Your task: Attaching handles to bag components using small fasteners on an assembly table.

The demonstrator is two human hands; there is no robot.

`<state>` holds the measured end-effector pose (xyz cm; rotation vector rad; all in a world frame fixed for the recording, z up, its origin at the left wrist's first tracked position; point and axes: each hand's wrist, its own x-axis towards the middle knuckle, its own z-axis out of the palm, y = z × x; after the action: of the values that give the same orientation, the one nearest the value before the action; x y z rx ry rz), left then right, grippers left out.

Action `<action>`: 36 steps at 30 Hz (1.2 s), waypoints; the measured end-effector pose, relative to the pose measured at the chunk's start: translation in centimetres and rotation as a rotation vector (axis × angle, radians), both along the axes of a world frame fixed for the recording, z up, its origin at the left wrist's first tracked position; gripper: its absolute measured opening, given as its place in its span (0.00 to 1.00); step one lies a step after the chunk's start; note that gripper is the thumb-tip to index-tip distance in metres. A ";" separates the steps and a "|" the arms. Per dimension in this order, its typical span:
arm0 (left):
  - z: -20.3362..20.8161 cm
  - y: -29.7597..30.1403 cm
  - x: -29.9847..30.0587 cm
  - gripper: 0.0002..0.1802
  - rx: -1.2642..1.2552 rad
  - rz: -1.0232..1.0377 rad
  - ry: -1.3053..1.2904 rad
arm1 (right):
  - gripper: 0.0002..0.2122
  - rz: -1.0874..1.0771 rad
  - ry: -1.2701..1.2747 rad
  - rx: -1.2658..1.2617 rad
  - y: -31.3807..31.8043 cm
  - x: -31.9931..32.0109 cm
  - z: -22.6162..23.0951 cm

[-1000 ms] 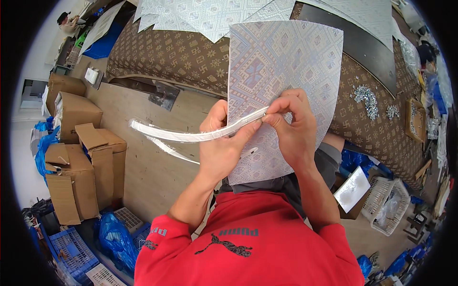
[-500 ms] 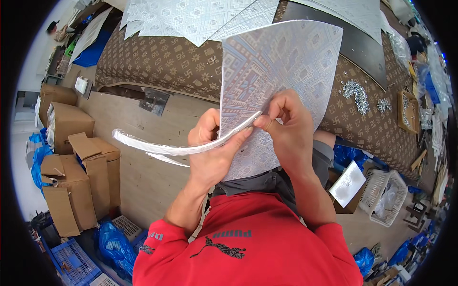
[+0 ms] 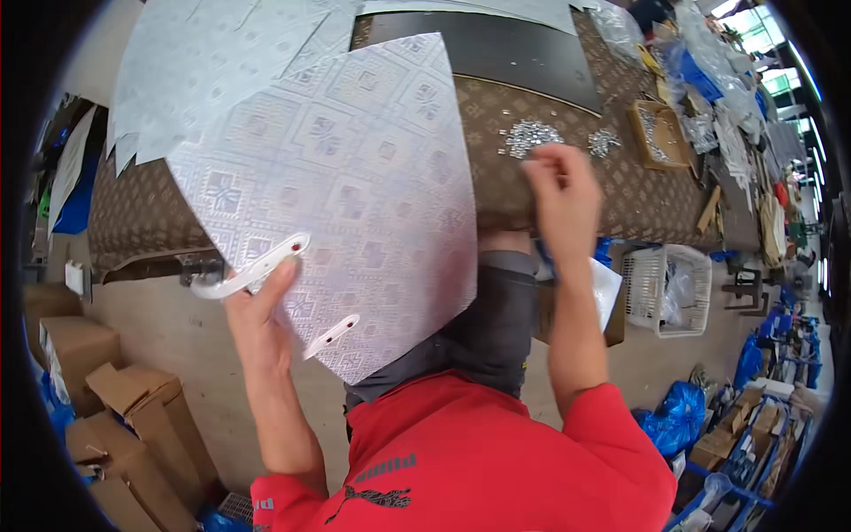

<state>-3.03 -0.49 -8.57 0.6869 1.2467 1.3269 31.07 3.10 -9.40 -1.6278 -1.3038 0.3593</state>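
Note:
My left hand (image 3: 264,306) is closed on the left edge of a stiff sheet (image 3: 355,195) with a pale lilac geometric pattern. Its thumb presses a white strap (image 3: 257,266) flat against the sheet, close to the strap's rounded tip, where a small dark red dot shows. Lower on the sheet lies a second white strap end (image 3: 332,335) with two dark dots. My right hand (image 3: 567,186) is off the sheet, fingers curled together beside a pile of small shiny silver pieces (image 3: 530,137) on the brown patterned cloth. Whatever its fingertips hold is too small to make out.
More patterned sheets (image 3: 213,80) are stacked at the far left of the table, beside a dark board (image 3: 496,53). A small heap of silver pieces (image 3: 604,142) and a shallow box (image 3: 658,135) sit to the right. Below stand a white basket (image 3: 669,293) and cardboard boxes (image 3: 146,417).
My right hand has left the strap and moved right to the silver pile. My left hand has shifted left with the sheet, whose patterned face now shows broadly. The view has swung right.

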 end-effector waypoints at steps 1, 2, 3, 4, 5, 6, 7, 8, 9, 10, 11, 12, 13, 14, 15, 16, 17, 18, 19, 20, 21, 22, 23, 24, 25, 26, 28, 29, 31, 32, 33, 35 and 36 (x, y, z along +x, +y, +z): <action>0.0 0.0 -0.6 0.32 -0.020 0.011 -0.010 | 0.10 -0.078 -0.154 -0.053 -0.1 2.8 -0.7; -0.2 0.1 -0.7 0.32 -0.059 -0.009 -0.053 | 0.13 -0.091 -0.326 -0.080 -0.2 5.4 -1.0; -1.0 0.4 -0.4 0.31 -0.098 -0.022 -0.098 | 0.15 -0.088 -0.381 -0.124 -0.6 7.3 -1.3; -1.3 0.8 0.2 0.30 -0.071 -0.022 -0.107 | 0.14 -0.077 -0.363 -0.151 -0.6 8.9 -1.4; -1.5 1.1 0.7 0.28 -0.043 -0.022 -0.112 | 0.13 -0.063 -0.344 -0.179 -0.6 10.0 -1.8; -1.7 1.6 1.0 0.27 -0.021 -0.043 -0.118 | 0.12 -0.053 -0.324 -0.160 -0.5 11.3 -2.4; -1.6 1.6 1.2 0.25 -0.001 -0.060 -0.127 | 0.11 -0.039 -0.309 -0.143 -0.2 11.5 -2.5; -1.3 1.3 1.0 0.25 -0.006 -0.030 -0.100 | 0.11 -0.007 -0.284 -0.145 0.1 11.2 -3.1; -1.1 1.2 1.1 0.24 -0.027 -0.034 -0.118 | 0.11 -0.034 -0.296 -0.159 0.3 11.0 -3.0; -1.0 1.1 1.2 0.23 -0.048 -0.043 -0.140 | 0.10 -0.066 -0.313 -0.173 0.5 10.7 -2.9; -0.9 1.0 1.0 0.22 -0.069 -0.056 -0.167 | 0.10 -0.103 -0.334 -0.188 0.7 10.5 -2.8; -0.7 0.9 0.8 0.22 -0.071 -0.052 -0.159 | 0.10 -0.099 -0.326 -0.190 0.8 10.2 -2.5; -0.6 0.9 0.5 0.21 -0.072 -0.056 -0.154 | 0.10 -0.112 -0.296 -0.173 0.9 9.9 -2.2; -0.5 0.8 0.4 0.20 -0.073 -0.063 -0.152 | 0.10 -0.128 -0.269 -0.156 1.0 9.6 -2.0; -0.4 0.8 0.4 0.20 -0.075 -0.070 -0.151 | 0.11 -0.145 -0.244 -0.139 0.9 9.5 -1.8; -0.3 0.7 0.5 0.20 -0.077 -0.072 -0.152 | 0.11 -0.147 -0.244 -0.142 0.8 9.9 -1.8; -0.1 0.7 0.6 0.20 -0.060 -0.068 -0.148 | 0.11 -0.137 -0.136 -0.140 0.8 10.2 -1.8; 0.0 0.8 0.6 0.20 -0.042 -0.063 -0.144 | 0.11 -0.127 -0.029 -0.137 0.9 10.4 -1.6; 0.1 0.7 0.7 0.20 -0.024 -0.057 -0.140 | 0.11 -0.115 0.079 -0.133 0.9 10.6 -1.6; 0.1 0.7 0.7 0.20 -0.025 -0.056 -0.139 | 0.11 -0.114 0.079 -0.134 0.8 10.7 -1.6; 0.0 0.6 0.8 0.20 -0.012 -0.056 -0.115 | 0.11 -0.063 0.257 -0.110 0.7 10.8 -1.5; 0.0 0.5 0.8 0.21 0.000 -0.057 -0.089 | 0.12 -0.012 0.434 -0.085 0.4 10.4 -1.3; -0.1 0.4 0.9 0.21 0.013 -0.058 -0.063 | 0.12 0.040 0.613 -0.060 0.3 9.9 -1.0; 0.0 0.3 0.9 0.21 0.012 -0.057 -0.061 | 0.12 0.042 0.614 -0.061 0.4 9.1 -0.6; 0.1 0.1 1.0 0.21 0.030 -0.063 -0.026 | 0.12 0.076 0.661 -0.054 0.5 8.1 -0.3; 0.3 -0.1 1.1 0.21 0.048 -0.069 0.010 | 0.12 0.110 0.708 -0.046 0.6 7.0 0.1; 0.7 -0.5 1.4 0.22 0.066 -0.078 0.044 | 0.12 0.142 0.752 -0.037 0.4 4.0 1.1; 0.9 -0.8 1.5 0.22 0.090 -0.087 0.088 | 0.11 0.236 0.756 -0.071 0.2 2.0 1.5; 1.3 -1.4 1.8 0.22 0.136 -0.101 0.173 | 0.11 0.386 0.741 -0.150 -0.3 -2.3 2.7; 1.6 -1.6 2.0 0.22 0.136 -0.099 0.174 | 0.10 0.440 0.724 -0.193 -0.8 -4.4 3.2; 1.9 -1.7 2.4 0.21 0.157 -0.082 0.176 | 0.11 0.519 0.746 -0.230 -1.3 -6.1 3.5; 2.2 -2.0 3.0 0.20 0.200 -0.042 0.183 | 0.11 0.668 0.779 -0.277 -2.2 -9.4 3.7; 2.2 -2.2 3.2 0.20 0.201 -0.038 0.182 | 0.11 0.732 0.788 -0.286 -2.5 -10.7 3.9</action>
<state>0.15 -2.67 -6.33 0.9872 1.2472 1.3936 20.40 0.58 -5.54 -0.9630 -1.1861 1.5149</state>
